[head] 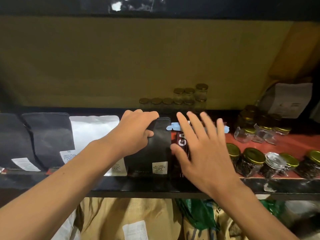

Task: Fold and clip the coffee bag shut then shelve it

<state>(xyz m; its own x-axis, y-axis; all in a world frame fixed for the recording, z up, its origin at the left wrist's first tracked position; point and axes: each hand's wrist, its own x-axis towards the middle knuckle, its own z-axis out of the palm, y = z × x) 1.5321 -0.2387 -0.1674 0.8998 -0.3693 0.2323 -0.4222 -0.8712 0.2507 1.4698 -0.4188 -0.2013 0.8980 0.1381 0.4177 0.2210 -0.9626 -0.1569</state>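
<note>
A dark red coffee bag (181,141) with white letters stands upright on the shelf (155,186), a light blue clip (174,127) across its folded top. My right hand (202,146) hovers in front of it with fingers spread, slightly blurred, hiding most of the bag and the clip's middle. My left hand (138,130) grips the top left corner of a black bag (154,153) standing just left of the red one.
A white bag (91,130) and two more black bags (50,135) line the shelf to the left. Gold-lidded glass jars (254,161) stand at the right, with small jars (188,96) at the back. Burlap sacks (131,219) lie below the shelf.
</note>
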